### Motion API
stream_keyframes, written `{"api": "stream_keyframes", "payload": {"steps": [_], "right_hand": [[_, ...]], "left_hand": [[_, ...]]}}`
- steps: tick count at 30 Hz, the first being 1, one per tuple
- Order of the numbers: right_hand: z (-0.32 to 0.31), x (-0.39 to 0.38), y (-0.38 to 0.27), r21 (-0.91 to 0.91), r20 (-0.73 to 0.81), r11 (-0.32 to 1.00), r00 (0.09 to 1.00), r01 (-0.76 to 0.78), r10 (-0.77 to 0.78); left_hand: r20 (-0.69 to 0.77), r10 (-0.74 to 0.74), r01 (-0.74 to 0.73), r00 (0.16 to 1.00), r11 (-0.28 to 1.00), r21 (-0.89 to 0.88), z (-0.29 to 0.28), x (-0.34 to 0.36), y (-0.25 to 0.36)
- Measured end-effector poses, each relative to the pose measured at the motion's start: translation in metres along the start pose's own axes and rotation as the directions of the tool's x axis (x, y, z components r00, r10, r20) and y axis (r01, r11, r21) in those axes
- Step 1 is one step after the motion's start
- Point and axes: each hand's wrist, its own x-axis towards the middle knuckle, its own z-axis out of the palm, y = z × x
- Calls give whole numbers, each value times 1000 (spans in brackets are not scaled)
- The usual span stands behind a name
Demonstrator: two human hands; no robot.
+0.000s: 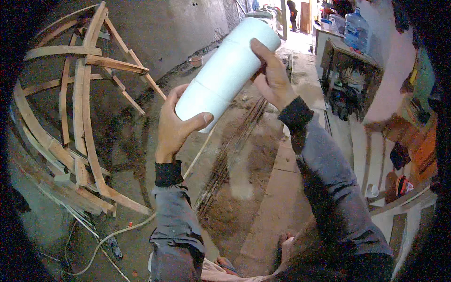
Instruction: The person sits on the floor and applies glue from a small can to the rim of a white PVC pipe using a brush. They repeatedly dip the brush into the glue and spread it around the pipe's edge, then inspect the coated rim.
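A white paper towel roll [223, 70] is held up in front of me, slanting from lower left to upper right. Faint lines cross its smooth surface. My left hand [181, 113] grips its lower end, with the thumb across the front and the fingers mostly hidden behind. Near the upper end, my right hand [272, 77] has its thumb against the roll's side, and its other fingers are curled partly out of sight underneath. Both forearms wear grey sleeves with dark cuffs.
A curved wooden frame [82, 103] stands at left, near a pale hose [108, 237]. Long thin rods [230, 155] lie on the dirt floor below. At far right, a large blue water bottle [357, 30] sits on a wooden stand [345, 54]. A person [292, 13] stands by the bright opening.
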Motion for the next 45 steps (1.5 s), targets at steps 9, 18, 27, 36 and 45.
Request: {"api": "stream_keyframes", "payload": {"steps": [9,18,27,36,45], "right_hand": [[11,-8,-49,-523,320,788,932,324,-171],[77,-83,-35,-457,672,278,533,845,-515],[84,-89,-43,-470,686,233,518,851,-510],[83,-91,-45,-480,644,229,517,847,-564],[27,-28,-64,-467,362,732,863,495,-353]], "left_hand": [[-3,502,-390,865,675,627,-36,29,15],[-275,26,-58,961,992,-108,-26,19,-3],[-140,-118,43,983,893,-449,-25,-9,-27],[-150,-19,-30,989,950,-312,-19,7,-25],[-336,231,-325,913,910,-257,-35,22,20]]}}
